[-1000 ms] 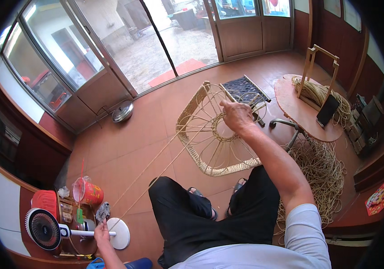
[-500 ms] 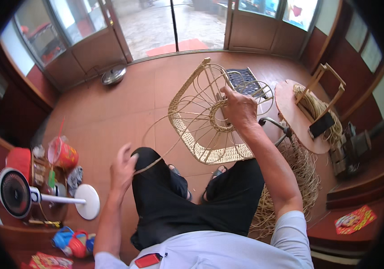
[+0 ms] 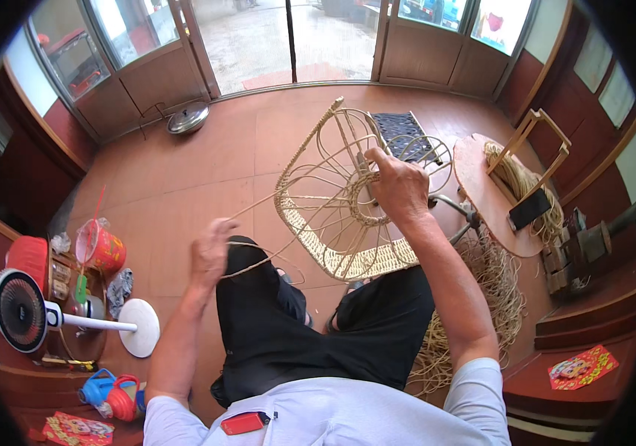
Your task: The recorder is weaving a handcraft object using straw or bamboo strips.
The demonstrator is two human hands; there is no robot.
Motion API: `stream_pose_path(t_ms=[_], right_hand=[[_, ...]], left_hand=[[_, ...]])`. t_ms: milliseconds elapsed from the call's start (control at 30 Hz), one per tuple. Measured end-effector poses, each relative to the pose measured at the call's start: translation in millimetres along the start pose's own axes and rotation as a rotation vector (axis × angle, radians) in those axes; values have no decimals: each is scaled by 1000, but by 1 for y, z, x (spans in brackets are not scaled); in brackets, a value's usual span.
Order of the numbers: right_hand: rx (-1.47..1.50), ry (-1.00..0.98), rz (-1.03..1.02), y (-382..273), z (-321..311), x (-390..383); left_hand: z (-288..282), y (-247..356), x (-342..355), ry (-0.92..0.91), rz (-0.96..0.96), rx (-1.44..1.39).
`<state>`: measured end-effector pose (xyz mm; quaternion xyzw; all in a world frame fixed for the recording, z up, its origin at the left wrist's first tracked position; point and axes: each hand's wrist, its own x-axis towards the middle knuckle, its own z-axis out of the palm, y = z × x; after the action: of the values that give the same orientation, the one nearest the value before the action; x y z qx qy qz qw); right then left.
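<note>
A half-woven frame (image 3: 310, 236) with a rounded-square rim and radiating loops tilts in front of my knees. Pale plaited cord covers its near and left edges and the ring at its middle. My right hand (image 3: 401, 186) is closed on the frame beside that ring, hiding part of it. A strand of cord (image 3: 257, 203) runs fairly straight from the frame's left edge to my left hand (image 3: 211, 253), whose fingers are curled round it. More of the strand loops loosely over my left knee.
A heap of loose cord (image 3: 481, 312) lies by my right leg. On a pink board (image 3: 474, 178) rest a cord bundle (image 3: 530, 178), a wooden frame and a phone (image 3: 529, 210). A white fan (image 3: 139, 328) and a red bucket (image 3: 102, 247) stand left; a metal lid (image 3: 188, 118) lies near the doors.
The strand between the frame and my left hand has gone from a slack curve to nearly straight. My left hand has shifted slightly right; my right hand keeps its grip.
</note>
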<state>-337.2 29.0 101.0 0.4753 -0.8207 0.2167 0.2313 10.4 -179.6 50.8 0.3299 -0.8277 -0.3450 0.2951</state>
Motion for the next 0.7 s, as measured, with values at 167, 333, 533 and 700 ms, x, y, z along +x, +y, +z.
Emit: stream_pose_path(t_ms=[167,333,533,700], right_hand=[[15,-2,7,0,11,7],[46,-4,53,-15,17,16],[25,1,94,-2,20,10],[3,28,137,11,18,11]], left_hand=[[-128,-234,-44,284,-288,85],[-249,-374,-144,686,-759,243],[-251,-422,-198,-1202,-693,1895],[-283,-391,-146,-1368,-718,2061]])
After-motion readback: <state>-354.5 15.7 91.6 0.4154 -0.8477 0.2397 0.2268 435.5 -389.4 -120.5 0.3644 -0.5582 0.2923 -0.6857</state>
